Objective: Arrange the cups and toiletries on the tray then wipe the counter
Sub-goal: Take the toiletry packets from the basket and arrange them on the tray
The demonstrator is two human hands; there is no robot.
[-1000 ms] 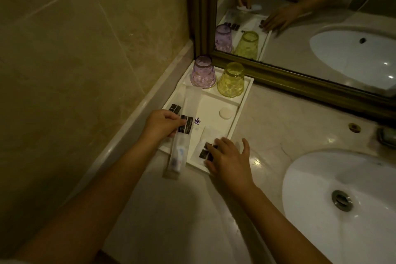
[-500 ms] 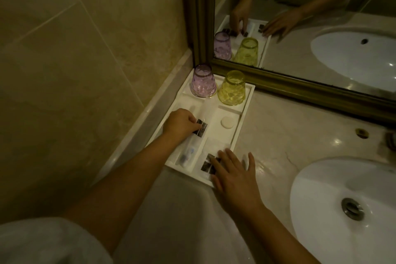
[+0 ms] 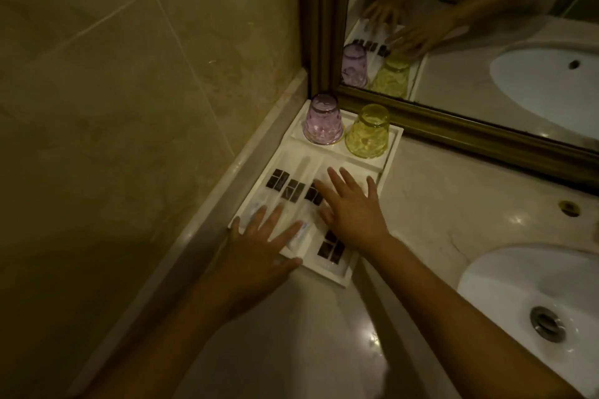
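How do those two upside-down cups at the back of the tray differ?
The purple cup stands on the left, nearest the wall corner; the yellow cup stands to its right, slightly nearer the camera. They differ in tint. Both are faceted, see-through, inverted, and share the back compartment of the white tray.

Dim warm light, glare on wet counter (image 3: 369, 338), soft blur, wide-angle bending at edges

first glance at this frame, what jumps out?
Two upturned cups, the purple cup and the yellow cup, stand side by side in the far compartment of the white tray, tucked into the corner below the gold-framed mirror. Nearer, the left hand and right hand lie flat, fingers spread, on the wrapped toiletry packets. The white sink sits at right.
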